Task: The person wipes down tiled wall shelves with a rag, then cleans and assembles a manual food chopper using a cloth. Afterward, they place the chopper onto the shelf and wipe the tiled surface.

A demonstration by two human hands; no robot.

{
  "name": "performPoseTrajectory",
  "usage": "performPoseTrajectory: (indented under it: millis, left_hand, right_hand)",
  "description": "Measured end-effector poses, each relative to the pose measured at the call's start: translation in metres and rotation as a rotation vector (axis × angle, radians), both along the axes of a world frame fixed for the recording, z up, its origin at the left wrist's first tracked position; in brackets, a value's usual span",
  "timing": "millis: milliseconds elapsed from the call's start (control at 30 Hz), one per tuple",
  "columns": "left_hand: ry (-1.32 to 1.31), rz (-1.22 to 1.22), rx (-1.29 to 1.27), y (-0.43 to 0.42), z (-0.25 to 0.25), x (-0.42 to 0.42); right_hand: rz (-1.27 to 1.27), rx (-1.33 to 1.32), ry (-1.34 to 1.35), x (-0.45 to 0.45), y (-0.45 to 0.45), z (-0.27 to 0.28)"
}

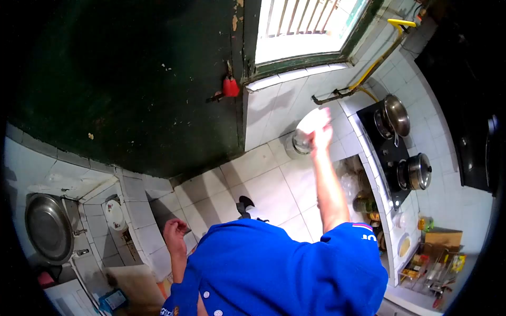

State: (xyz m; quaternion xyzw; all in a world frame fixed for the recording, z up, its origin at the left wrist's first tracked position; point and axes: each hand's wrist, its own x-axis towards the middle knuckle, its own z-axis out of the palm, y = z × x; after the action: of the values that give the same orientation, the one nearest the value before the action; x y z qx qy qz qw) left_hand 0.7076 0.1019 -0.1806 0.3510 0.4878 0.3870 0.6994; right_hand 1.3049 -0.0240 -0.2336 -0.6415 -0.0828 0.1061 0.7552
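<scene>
My right hand [321, 138] reaches out toward the corner below the window, fingers closed on a pale white thing [312, 122]. Glare and motion blur hide its kind. Just under it, a see-through round bin [296, 147] stands on the floor by the wall; I cannot tell whether the pale thing touches it. Low at my left side, my left hand [175, 236] has its fingers curled. A small dark thing [187, 230] shows at its fingertips, too small to name.
At right, a black gas stove [392, 167] bears an open pan [397, 115] and a lidded pot [420, 171]. Bottles [363, 203] fill the shelf below. A metal basin [50, 229] is at left. A dark green door [142, 89] stands ahead beside the barred window [303, 31].
</scene>
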Motion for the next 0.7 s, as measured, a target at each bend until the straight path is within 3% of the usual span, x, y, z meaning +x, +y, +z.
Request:
performPoseTrajectory:
  millis: [33,100,133,200,267,367,433,500,567,633,700]
  left_hand:
    - [0.002,0.002,0.005,-0.004,0.001,0.007]
    - [0.082,-0.013,0.002,-0.010,0.003,0.014]
    - [0.086,-0.010,0.002,-0.013,0.004,0.014]
    - [0.090,-0.013,0.076,-0.020,0.008,0.008]
    - [0.046,0.053,0.073,-0.023,0.012,0.007]
    - [-0.087,0.218,0.089,-0.022,-0.012,-0.025]
    - [-0.163,0.317,0.077,-0.024,-0.006,-0.039]
    - [-0.136,0.410,0.095,-0.031,0.001,-0.058]
    - [-0.077,0.385,0.185,-0.036,0.027,-0.074]
    - [-0.218,0.454,0.251,-0.041,0.033,-0.104]
    - [-0.260,0.471,0.288,-0.052,0.050,-0.134]
  right_hand:
    - [-0.270,0.117,0.126,0.039,-0.003,0.009]
    - [-0.534,-0.139,0.249,0.052,-0.006,0.088]
    - [-0.532,-0.140,0.253,0.055,-0.004,0.085]
    - [-0.320,-0.117,0.222,0.057,0.005,0.073]
    - [0.043,-0.073,0.138,0.034,0.021,0.021]
    - [0.278,-0.062,0.473,-0.106,0.060,-0.009]
    - [0.694,-0.211,0.522,-0.196,0.081,-0.053]
    - [1.022,-0.315,0.544,-0.307,0.095,-0.017]
    - [1.561,-0.208,0.421,-0.357,0.112,-0.038]
    - [1.697,-0.335,0.288,-0.428,0.122,0.012]
    - [1.848,-0.411,0.203,-0.469,0.137,0.029]
